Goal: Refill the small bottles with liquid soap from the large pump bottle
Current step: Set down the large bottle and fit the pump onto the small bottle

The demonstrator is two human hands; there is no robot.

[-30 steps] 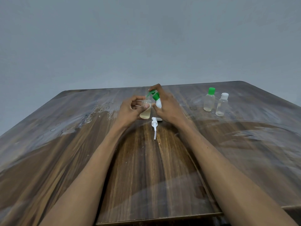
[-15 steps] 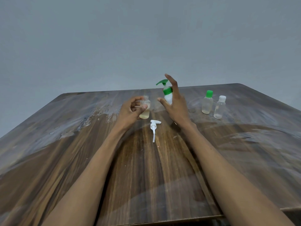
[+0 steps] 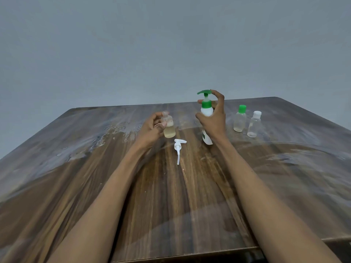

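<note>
My left hand (image 3: 152,128) grips a small clear bottle (image 3: 169,128), uncapped and more than half full of pale yellow soap, held upright just above the table. My right hand (image 3: 213,118) wraps around the large white pump bottle (image 3: 206,111), which stands upright with its base on the wood. Its green pump head (image 3: 204,92) points left, with my forefinger curled beside it. A loose white pump cap (image 3: 179,149) with its tube lies flat on the table between my hands.
Two more small clear bottles stand to the right: one with a green cap (image 3: 240,118), one with a white cap (image 3: 254,123). The wooden table (image 3: 171,205) has wet smears at the left. A plain grey wall rises behind.
My right hand drew the pump bottle away from the small bottle, turned it upright and set it on the table to the right. The left hand kept the small bottle nearly still.
</note>
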